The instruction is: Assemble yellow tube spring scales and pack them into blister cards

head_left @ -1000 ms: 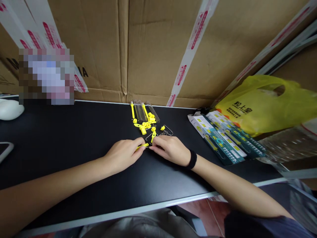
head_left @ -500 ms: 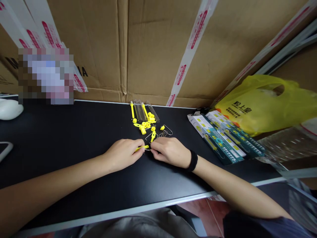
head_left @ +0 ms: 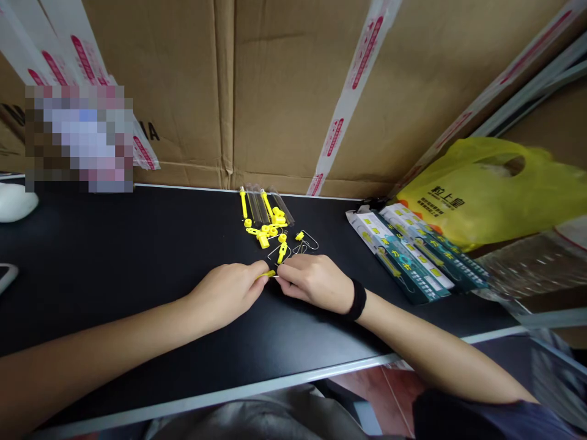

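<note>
My left hand (head_left: pixel 236 284) pinches a small flat yellow plastic piece (head_left: pixel 268 274) between thumb and fingers. Close against it, my right hand (head_left: pixel 316 281) is closed on a thin metal wire (head_left: pixel 276 277), mostly hidden by the fingers. The wire meets the yellow piece's end; whether they are joined I cannot tell. Just beyond the hands lie loose yellow plastic parts (head_left: pixel 263 239) and bent wire hooks (head_left: pixel 308 242). Clear plastic tubes (head_left: pixel 280 208) lie behind them, beside two yellow rods with silvery tips (head_left: pixel 244 205).
Printed cardboard packages (head_left: pixel 398 256) lie on the black table (head_left: pixel 137 256) at the right, by a yellow plastic bag (head_left: pixel 495 189). A large cardboard box (head_left: pixel 293 98) stands along the back. A white rounded object (head_left: pixel 17 202) sits at the far left.
My left hand has dropped slightly and turned, and the yellow piece in it now shows less and lies flatter. My right hand stays nearly still. The view has shifted a little.
</note>
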The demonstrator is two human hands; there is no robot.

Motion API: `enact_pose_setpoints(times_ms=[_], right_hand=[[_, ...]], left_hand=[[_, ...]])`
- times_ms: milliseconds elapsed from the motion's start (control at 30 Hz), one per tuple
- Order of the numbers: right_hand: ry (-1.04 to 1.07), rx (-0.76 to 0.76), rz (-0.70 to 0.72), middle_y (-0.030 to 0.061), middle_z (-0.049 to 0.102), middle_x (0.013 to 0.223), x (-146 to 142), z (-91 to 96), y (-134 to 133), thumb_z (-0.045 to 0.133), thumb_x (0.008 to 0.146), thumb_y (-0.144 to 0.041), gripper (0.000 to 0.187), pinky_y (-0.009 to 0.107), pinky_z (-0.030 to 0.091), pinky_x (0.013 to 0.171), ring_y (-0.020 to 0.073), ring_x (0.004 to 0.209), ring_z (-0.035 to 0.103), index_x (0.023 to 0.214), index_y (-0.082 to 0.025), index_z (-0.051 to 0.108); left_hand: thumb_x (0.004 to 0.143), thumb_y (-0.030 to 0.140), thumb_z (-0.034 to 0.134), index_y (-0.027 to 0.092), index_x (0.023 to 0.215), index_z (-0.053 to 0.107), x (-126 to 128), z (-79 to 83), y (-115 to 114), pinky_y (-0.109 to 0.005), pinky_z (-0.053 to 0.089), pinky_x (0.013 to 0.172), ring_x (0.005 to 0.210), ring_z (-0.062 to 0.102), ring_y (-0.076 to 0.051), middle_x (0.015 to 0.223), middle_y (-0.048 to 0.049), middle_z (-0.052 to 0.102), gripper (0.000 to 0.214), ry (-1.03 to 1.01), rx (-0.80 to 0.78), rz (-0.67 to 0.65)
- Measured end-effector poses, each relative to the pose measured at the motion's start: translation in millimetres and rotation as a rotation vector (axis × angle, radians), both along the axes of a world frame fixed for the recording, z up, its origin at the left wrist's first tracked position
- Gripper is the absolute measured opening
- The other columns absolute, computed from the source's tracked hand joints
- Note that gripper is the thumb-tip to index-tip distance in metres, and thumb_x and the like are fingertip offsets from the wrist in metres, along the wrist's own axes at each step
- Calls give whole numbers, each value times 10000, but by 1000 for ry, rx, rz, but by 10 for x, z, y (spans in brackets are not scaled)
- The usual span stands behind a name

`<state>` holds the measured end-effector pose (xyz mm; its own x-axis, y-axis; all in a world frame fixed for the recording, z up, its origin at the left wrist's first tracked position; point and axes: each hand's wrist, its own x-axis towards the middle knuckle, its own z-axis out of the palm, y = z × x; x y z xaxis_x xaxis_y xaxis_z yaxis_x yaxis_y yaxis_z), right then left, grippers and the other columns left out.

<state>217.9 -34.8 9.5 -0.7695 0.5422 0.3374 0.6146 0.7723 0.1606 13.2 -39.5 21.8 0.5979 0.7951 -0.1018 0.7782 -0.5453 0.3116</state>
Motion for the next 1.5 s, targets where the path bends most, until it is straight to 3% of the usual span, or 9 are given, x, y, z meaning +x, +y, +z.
enact_pose_setpoints(times_ms=[300,567,867,1167,1500], right_hand=[[-18,192,86,4,586,658,30,21,7,465,968,-214,244,295,271,573,138,617,463,760,-172,584],[-18,214,63,8,579,657,15,34,-3,473,975,-226,269,297,270,567,137,627,458,729,-171,567],[-37,287,75,4,532,594,-11,15,-29,521,931,-188,268,301,249,548,139,592,417,665,-170,552],[35,249,36,-4,549,612,-8,-69,-17,501,953,-221,284,298,264,569,132,596,428,680,-179,566],[141,161,-5,7,572,609,-36,-153,-18,454,979,-230,327,272,289,587,119,583,450,676,-171,562]], left_hand=[[975,257,353,217,1091,562,23,-28,27,-300,436,671,813,690,-231,903,-40,711,243,-117,-38,42],[960,243,386,197,1072,587,4,-68,20,-320,464,743,907,693,-245,987,-64,721,235,-147,-45,43],[967,260,370,201,1068,606,13,-67,6,-334,464,726,881,695,-256,967,-59,727,264,-127,-14,37],[967,253,375,195,1075,614,-22,-92,31,-312,469,726,859,698,-237,954,-66,726,269,-185,-15,28],[969,240,360,195,1105,581,-21,-56,17,-318,487,682,819,705,-252,921,-79,731,263,-8,59,15]])
